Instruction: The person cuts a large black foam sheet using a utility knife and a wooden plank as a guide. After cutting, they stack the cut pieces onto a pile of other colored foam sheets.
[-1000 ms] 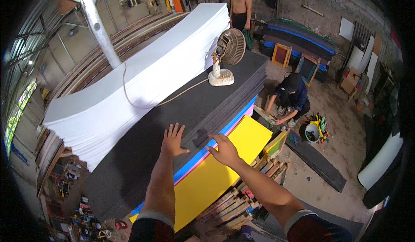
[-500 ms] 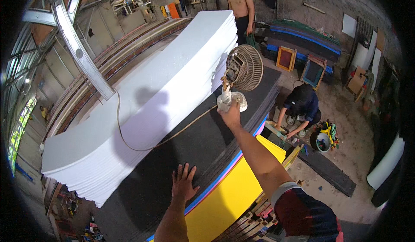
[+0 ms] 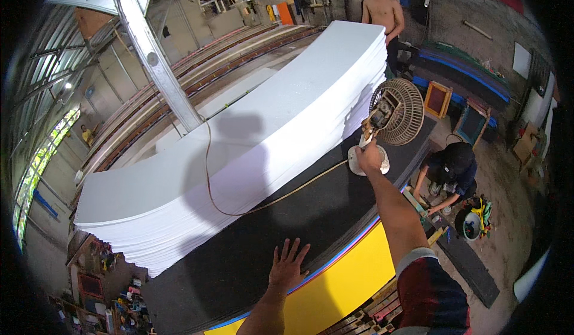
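My right hand (image 3: 372, 157) is closed round the pale post of an electric fan (image 3: 399, 111) with a round, dirty wire cage. The fan's white base (image 3: 359, 161) stands on a stack of black foam-like sheets (image 3: 281, 215). On the near part of that stack, my left hand (image 3: 288, 267) lies flat with its fingers spread, holding nothing. A tall stack of white sheets (image 3: 251, 149) rests along the far side of the black one. From the fan, a thin cord (image 3: 305, 191) runs left and loops up over the white stack.
Yellow sheets (image 3: 353, 263) lie below the black stack's near edge, above wooden pallets (image 3: 388, 311). At right, a crouching person (image 3: 457, 167) works beside a bucket (image 3: 472, 226). Another person (image 3: 382, 15) stands behind the white stack. A metal post (image 3: 156, 60) rises at left.
The view has shifted, so the stacks and fan appear farther right. My right hand still grips the fan's post, and my left hand still lies on the black sheets.
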A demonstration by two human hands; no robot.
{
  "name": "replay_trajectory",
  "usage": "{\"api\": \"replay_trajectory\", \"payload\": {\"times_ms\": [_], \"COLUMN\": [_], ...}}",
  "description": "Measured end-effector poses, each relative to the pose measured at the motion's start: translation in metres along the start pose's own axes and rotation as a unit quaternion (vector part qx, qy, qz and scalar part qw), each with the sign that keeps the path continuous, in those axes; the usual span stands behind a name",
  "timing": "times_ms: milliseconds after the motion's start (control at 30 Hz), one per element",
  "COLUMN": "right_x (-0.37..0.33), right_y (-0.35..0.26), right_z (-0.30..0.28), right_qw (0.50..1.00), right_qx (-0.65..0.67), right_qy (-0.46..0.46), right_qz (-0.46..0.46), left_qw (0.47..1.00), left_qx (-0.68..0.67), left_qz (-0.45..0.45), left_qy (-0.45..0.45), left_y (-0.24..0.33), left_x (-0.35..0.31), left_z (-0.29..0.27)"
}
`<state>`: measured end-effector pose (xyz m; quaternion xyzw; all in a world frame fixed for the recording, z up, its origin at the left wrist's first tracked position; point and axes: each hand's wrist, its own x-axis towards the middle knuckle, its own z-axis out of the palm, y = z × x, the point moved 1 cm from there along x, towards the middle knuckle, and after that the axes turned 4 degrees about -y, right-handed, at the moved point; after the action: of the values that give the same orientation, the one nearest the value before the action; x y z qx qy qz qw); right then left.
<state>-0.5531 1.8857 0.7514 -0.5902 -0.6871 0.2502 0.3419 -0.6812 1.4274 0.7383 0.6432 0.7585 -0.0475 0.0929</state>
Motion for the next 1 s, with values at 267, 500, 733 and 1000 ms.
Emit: {"api": "replay_trajectory", "payload": {"times_ms": [267, 500, 733, 1000], "right_x": [0.013, 0.019, 0.042, 0.040], "right_y": [-0.120, -0.283, -0.343, -0.359], "right_z": [-0.099, -0.135, -0.055, 0.015], "right_qw": [0.981, 0.961, 0.951, 0.959], "right_qx": [0.036, 0.048, 0.025, 0.039], "right_qy": [0.075, 0.057, -0.012, -0.066], "right_qz": [-0.174, -0.268, -0.308, -0.274], "left_qw": [0.999, 0.999, 0.998, 0.997], "left_qx": [-0.004, -0.019, -0.057, -0.055], "left_qz": [0.008, 0.001, 0.005, 0.021], "left_qy": [0.034, 0.026, -0.004, 0.046], "left_y": [0.001, 0.000, 0.001, -0.007], "left_x": [0.000, -0.002, 0.001, 0.004], "left_z": [0.002, -0.001, -0.003, 0.019]}}
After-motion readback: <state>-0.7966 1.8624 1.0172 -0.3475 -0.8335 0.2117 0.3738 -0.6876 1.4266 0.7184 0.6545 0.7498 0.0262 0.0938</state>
